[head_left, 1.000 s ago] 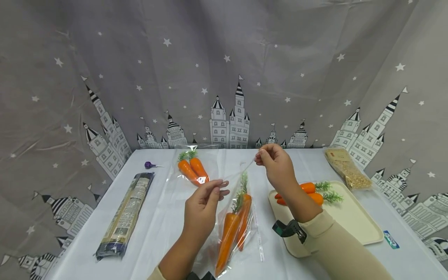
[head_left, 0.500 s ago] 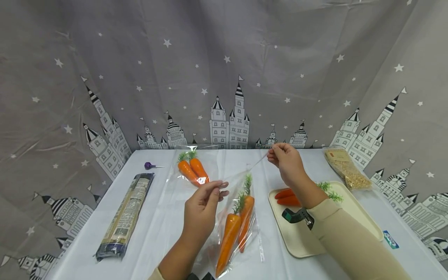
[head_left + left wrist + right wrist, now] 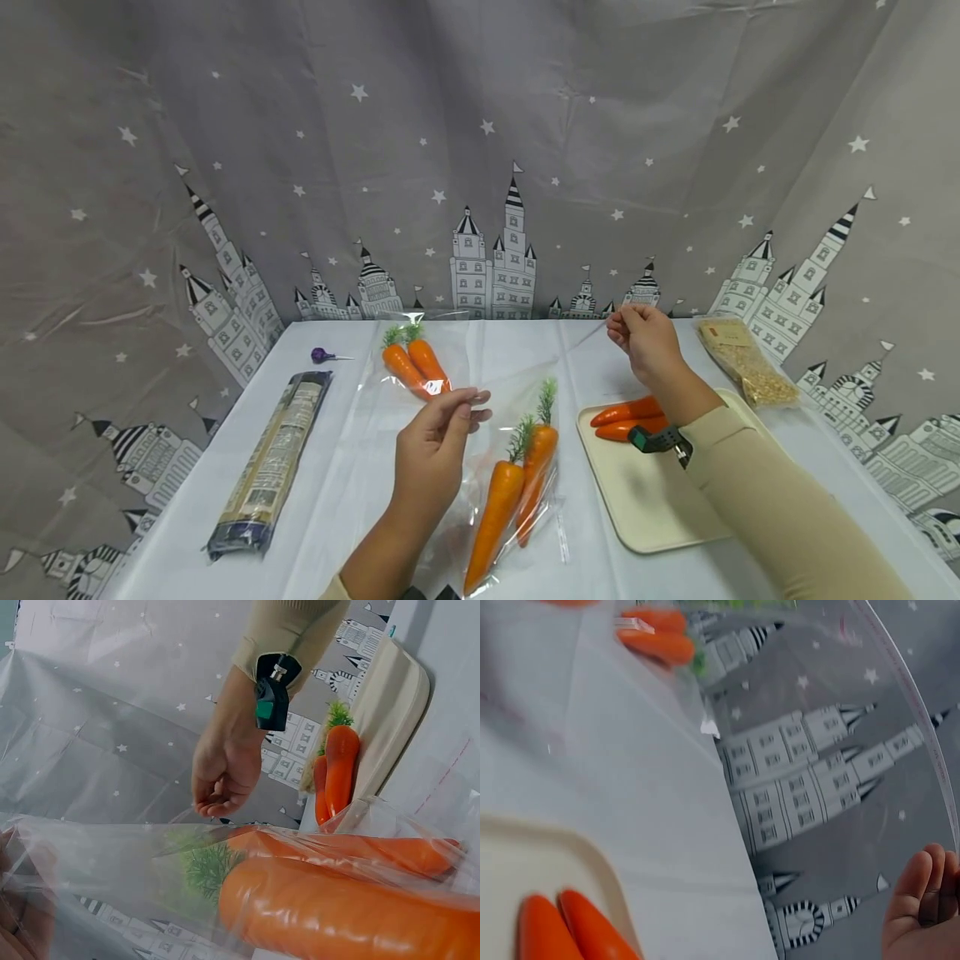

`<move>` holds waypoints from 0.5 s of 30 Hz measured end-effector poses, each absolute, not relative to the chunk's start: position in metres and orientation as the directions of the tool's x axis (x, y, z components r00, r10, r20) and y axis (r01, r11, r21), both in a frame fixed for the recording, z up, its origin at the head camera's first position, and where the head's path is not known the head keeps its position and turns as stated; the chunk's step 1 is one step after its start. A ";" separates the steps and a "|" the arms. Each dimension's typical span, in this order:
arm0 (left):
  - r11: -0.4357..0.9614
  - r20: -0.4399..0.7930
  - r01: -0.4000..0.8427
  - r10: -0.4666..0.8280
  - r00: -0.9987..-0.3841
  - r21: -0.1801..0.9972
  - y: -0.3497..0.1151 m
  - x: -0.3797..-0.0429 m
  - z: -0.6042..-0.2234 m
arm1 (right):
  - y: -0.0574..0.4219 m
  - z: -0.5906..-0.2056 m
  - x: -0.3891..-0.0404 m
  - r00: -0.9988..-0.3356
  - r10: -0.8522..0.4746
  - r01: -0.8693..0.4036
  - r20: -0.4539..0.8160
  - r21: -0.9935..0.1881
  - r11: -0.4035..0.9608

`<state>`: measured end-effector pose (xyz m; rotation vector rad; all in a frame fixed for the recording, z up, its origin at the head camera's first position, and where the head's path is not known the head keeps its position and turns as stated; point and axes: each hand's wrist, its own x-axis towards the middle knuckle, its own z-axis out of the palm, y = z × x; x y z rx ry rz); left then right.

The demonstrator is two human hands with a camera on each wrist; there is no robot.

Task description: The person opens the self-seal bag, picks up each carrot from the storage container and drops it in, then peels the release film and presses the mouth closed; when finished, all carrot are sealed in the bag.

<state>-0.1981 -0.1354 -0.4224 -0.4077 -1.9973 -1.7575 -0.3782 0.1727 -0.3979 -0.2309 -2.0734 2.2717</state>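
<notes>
In the head view, my left hand pinches the open-end edge of a clear plastic bag. Two orange carrots with green tops lie inside the bag. Up and to the right, my right hand pinches the end of a thin clear strip that runs toward the bag's edge. The right wrist view shows this strip as a long curve leading to my right fingertips. From the left wrist, the bag is stretched across my left fingers, which show blurred through the film.
A second bagged pair of carrots lies behind my left hand. On the right, a cream tray bears orange carrots partly under my right forearm. A grain packet, a long dark packet and a purple lollipop lie around.
My right hand has moved to the right, drawing the strip farther out. The bag's top and the carrots in it have shifted slightly right. My left hand stays in place.
</notes>
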 end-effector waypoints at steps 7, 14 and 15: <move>0.145 0.535 0.522 -0.069 -0.842 0.840 -0.134 -0.200 -0.422 | 0.197 -0.398 -0.389 -0.974 0.202 0.078 -0.101 -0.990 -0.119; 0.128 0.541 0.531 -0.063 -0.838 0.837 -0.135 -0.200 -0.424 | 0.212 -0.397 -0.391 -0.964 0.224 0.110 -0.145 -0.981 -0.162; 0.128 0.540 0.530 -0.058 -0.840 0.838 -0.135 -0.200 -0.424 | 0.214 -0.398 -0.391 -0.962 0.229 0.111 -0.150 -0.978 -0.175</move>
